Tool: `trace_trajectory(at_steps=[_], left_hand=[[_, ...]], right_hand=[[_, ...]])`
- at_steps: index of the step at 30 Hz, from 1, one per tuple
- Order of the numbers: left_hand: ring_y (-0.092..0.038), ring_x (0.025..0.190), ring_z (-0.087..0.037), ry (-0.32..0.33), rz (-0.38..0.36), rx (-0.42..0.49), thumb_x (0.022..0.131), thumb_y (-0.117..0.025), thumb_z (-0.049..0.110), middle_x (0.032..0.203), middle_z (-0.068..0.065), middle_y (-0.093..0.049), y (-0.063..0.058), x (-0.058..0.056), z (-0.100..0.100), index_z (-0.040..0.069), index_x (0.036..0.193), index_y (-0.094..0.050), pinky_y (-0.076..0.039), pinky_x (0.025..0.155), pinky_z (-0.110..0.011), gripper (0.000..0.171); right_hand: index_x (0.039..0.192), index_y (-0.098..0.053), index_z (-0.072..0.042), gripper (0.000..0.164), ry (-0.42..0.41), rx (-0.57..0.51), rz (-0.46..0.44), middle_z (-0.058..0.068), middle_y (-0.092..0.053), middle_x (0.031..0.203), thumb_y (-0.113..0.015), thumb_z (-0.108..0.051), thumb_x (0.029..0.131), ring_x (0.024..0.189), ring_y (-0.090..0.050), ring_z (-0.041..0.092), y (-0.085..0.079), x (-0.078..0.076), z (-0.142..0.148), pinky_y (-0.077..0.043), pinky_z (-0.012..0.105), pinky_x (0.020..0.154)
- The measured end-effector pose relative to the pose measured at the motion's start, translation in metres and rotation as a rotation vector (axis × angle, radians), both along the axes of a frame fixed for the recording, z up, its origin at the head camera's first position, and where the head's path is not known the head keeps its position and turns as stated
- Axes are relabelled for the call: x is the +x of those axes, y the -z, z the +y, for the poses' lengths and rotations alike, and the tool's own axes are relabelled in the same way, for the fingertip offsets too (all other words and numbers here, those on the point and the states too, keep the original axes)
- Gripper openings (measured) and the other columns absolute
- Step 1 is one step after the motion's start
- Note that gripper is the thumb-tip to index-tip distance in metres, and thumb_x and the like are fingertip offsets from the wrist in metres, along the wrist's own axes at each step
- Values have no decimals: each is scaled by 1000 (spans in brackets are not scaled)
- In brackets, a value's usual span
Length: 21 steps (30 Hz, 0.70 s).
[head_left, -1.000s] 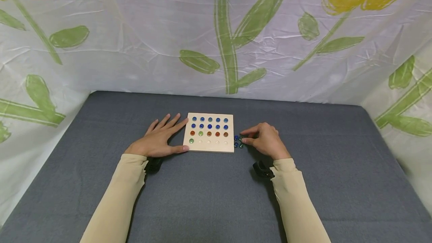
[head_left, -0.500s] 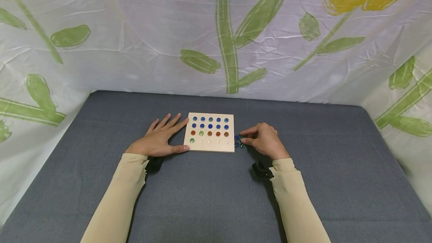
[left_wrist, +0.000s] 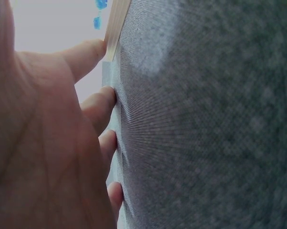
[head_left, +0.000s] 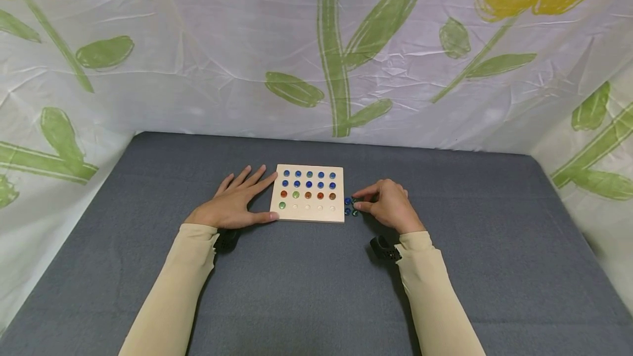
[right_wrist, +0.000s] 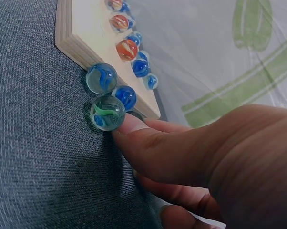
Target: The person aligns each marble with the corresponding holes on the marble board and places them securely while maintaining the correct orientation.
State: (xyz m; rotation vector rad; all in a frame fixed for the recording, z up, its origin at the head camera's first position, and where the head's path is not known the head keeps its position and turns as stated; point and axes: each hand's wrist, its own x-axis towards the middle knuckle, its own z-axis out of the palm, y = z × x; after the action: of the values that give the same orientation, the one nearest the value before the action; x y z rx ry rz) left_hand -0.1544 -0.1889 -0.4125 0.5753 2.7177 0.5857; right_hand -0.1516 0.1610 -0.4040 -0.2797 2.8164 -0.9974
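Note:
A pale wooden board (head_left: pixel 312 216) lies on the table, with rows of glass marbles in its hollows: blue in the two far rows, mostly orange-red in the third. One green marble (head_left: pixel 282 205) sits at the left of the near row, beside several bare hollows. My left hand (head_left: pixel 232 205) lies with spread fingers, its thumb and index fingertip touching the board's left edge. By the right edge is a small cluster with blue marbles (right_wrist: pixel 102 78) and a clear green-swirled marble (right_wrist: pixel 107 113). There my right hand (head_left: pixel 388 205) pinches a dark marble (right_wrist: pixel 136 115), partly hidden behind the thumb.
A dark grey cloth (head_left: pixel 306 290) covers the table. Behind it hangs a pale curtain (head_left: pixel 212 70) printed with yellow flowers and green leaves. A black wrist device (head_left: pixel 386 248) shows at the right cuff, and another black device (head_left: pixel 226 240) at the left.
The head view has shifted very slightly. Both hands, the board and the marbles otherwise stay as they were.

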Motion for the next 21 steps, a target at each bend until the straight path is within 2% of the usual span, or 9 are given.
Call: trace_trajectory(at_steps=[4,9,15,18,21], left_hand=[[0,155,-41,-1,-1,2,88,-65,68,169,-14,-11,1,1,-1,21,164,-20,2,119,-64,101],[0,155,-41,0,-1,-5,87,-65,69,169,-14,-10,2,1,-1,21,164,-19,2,119,-64,101],[-1,154,-41,1,-2,1,88,-64,69,169,-14,-11,1,1,-1,21,164,-20,2,119,-65,101],[-1,154,-41,2,-3,2,88,-64,69,169,-14,-11,1,1,0,20,164,-20,2,119,-65,101],[-1,154,-41,2,-2,4,88,-65,68,169,-14,-11,1,1,0,20,164,-20,2,119,-65,100]], right_hand=[[102,-83,-10,18,6,3,7,1,-67,79,-84,-14,84,78,-58,21,1,0,0,-33,55,92],[102,-83,-10,18,12,2,12,2,-67,82,-84,-14,84,81,-59,22,1,0,1,-32,58,98],[102,-83,-10,19,1,-9,55,2,-67,82,-84,-15,84,78,-59,21,-3,2,3,-34,59,99],[103,-83,-12,19,4,-19,67,3,-68,84,-85,-16,84,76,-59,20,-5,3,2,-44,51,87],[104,-83,-12,20,7,-36,72,4,-68,88,-85,-16,84,75,-58,19,-8,4,1,-49,39,68]])
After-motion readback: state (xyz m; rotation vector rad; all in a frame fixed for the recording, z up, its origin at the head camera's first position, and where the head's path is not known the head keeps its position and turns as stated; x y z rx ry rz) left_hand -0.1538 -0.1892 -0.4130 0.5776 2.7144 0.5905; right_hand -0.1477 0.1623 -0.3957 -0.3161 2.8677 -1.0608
